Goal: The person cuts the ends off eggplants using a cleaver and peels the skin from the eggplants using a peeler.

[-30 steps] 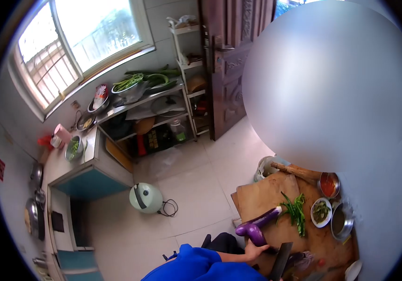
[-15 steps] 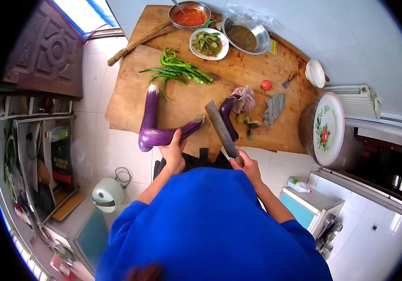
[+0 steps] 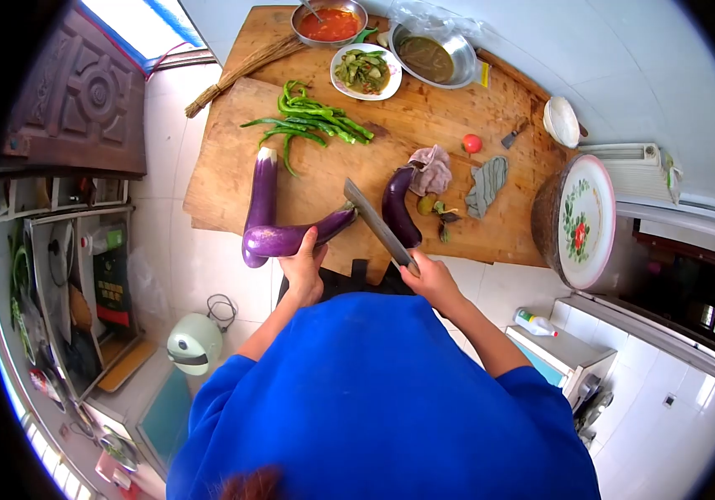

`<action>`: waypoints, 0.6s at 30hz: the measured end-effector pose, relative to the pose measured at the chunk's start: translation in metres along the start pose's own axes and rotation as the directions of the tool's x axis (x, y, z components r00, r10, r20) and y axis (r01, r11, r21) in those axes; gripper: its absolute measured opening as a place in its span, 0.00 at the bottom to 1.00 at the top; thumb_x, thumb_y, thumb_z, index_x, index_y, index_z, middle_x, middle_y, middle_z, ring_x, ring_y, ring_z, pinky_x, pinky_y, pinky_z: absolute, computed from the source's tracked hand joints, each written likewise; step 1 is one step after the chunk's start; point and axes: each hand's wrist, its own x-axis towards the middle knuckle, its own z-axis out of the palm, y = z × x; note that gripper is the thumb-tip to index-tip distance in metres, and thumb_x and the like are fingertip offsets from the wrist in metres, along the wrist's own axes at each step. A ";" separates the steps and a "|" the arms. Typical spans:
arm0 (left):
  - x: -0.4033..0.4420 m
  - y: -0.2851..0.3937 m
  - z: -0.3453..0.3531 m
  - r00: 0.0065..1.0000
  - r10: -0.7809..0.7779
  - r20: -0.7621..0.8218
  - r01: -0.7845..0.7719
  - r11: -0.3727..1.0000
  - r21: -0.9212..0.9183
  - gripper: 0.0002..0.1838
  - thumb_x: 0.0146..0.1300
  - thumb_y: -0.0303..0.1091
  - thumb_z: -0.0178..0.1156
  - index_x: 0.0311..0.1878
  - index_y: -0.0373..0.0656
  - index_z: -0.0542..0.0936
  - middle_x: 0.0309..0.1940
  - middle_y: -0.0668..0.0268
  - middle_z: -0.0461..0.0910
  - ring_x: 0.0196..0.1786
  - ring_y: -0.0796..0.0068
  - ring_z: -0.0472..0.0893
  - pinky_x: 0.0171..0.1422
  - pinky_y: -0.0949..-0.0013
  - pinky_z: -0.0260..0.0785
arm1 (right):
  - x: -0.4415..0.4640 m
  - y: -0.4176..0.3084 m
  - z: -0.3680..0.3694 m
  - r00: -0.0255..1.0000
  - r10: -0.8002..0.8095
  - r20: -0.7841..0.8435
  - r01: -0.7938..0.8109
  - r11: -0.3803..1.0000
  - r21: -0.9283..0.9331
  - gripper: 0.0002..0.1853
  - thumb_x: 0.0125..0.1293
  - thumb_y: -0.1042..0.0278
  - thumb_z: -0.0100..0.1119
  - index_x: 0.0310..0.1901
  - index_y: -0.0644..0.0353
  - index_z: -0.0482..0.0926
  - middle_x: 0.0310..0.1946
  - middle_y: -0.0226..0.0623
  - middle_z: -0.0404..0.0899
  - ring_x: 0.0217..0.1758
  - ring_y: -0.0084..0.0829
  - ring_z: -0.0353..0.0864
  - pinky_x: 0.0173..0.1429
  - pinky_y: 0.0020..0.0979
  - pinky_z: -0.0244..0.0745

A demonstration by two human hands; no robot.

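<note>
My left hand [image 3: 304, 265] is closed round a purple eggplant [image 3: 295, 238] whose stem end points up to the right. Beside it a second eggplant [image 3: 262, 192] lies upright in view on the cutting board [image 3: 216, 187]. In my right hand [image 3: 430, 278] is the handle of a cleaver [image 3: 376, 223]; its blade slants up-left, the tip close to the held eggplant's stem end. Just right of the blade lies a dark curved eggplant [image 3: 397, 208]. Green peppers [image 3: 311, 121] are spread on the board above.
Along the table's far side are a bowl of red sauce [image 3: 329, 25], a plate of cooked greens [image 3: 366, 72] and a metal bowl [image 3: 436, 57]. To the right lie a pink cloth [image 3: 431, 171], a grey cloth [image 3: 486, 187], a tomato [image 3: 472, 143] and a large floral lid [image 3: 587, 225].
The view has swung from the room down to the table. Since the middle frame, the cleaver and my right hand have moved left, bringing the blade tip to the held eggplant's stem end.
</note>
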 end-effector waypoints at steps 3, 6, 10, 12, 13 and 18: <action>0.001 -0.001 -0.001 1.000 0.000 0.010 0.000 1.000 -0.009 0.24 0.52 0.27 0.66 0.49 0.44 0.65 0.46 0.62 0.71 0.47 0.66 0.75 0.48 0.60 0.75 | 0.010 0.029 0.039 0.990 -0.062 -0.127 0.057 0.998 -0.040 0.13 0.59 0.59 0.55 0.36 0.61 0.70 0.18 0.45 0.75 0.23 0.50 0.76 0.28 0.44 0.68; -0.003 0.009 -0.001 0.998 -0.050 0.026 0.051 0.998 -0.028 0.24 0.52 0.27 0.66 0.49 0.44 0.64 0.46 0.62 0.70 0.47 0.65 0.75 0.51 0.59 0.75 | 0.007 0.040 0.057 0.980 -0.016 -0.197 0.031 0.997 0.074 0.14 0.59 0.59 0.56 0.39 0.61 0.72 0.18 0.44 0.75 0.23 0.48 0.76 0.27 0.43 0.69; -0.010 0.031 -0.014 0.976 -0.118 0.185 0.145 0.980 -0.140 0.20 0.54 0.31 0.64 0.47 0.44 0.68 0.45 0.64 0.70 0.49 0.65 0.74 0.56 0.58 0.72 | 0.013 0.047 0.054 0.957 -0.056 -0.285 0.094 0.988 0.120 0.17 0.59 0.59 0.59 0.45 0.61 0.73 0.15 0.38 0.74 0.17 0.38 0.76 0.23 0.34 0.69; -0.022 0.050 -0.014 0.969 -0.128 0.210 0.158 0.978 -0.136 0.19 0.54 0.33 0.63 0.47 0.41 0.69 0.46 0.62 0.71 0.51 0.64 0.73 0.57 0.61 0.72 | 0.005 0.031 0.033 0.972 0.068 -0.224 0.019 0.931 0.366 0.16 0.59 0.60 0.59 0.43 0.62 0.74 0.14 0.35 0.73 0.15 0.31 0.74 0.21 0.31 0.67; -0.026 0.061 -0.015 0.945 -0.147 0.291 0.197 0.968 -0.153 0.20 0.54 0.34 0.64 0.48 0.39 0.69 0.47 0.61 0.72 0.52 0.61 0.74 0.57 0.63 0.71 | -0.001 0.017 0.019 0.979 0.169 -0.117 -0.071 0.813 0.578 0.15 0.59 0.61 0.59 0.41 0.64 0.74 0.13 0.31 0.72 0.14 0.25 0.72 0.20 0.28 0.66; -0.029 0.095 -0.021 0.791 -0.136 0.597 0.330 0.916 -0.229 0.25 0.56 0.38 0.63 0.54 0.38 0.70 0.51 0.59 0.75 0.53 0.61 0.74 0.58 0.66 0.70 | -0.004 0.009 -0.019 0.927 0.131 -0.351 0.068 0.863 0.501 0.16 0.58 0.63 0.59 0.46 0.61 0.76 0.13 0.31 0.70 0.13 0.23 0.70 0.21 0.27 0.66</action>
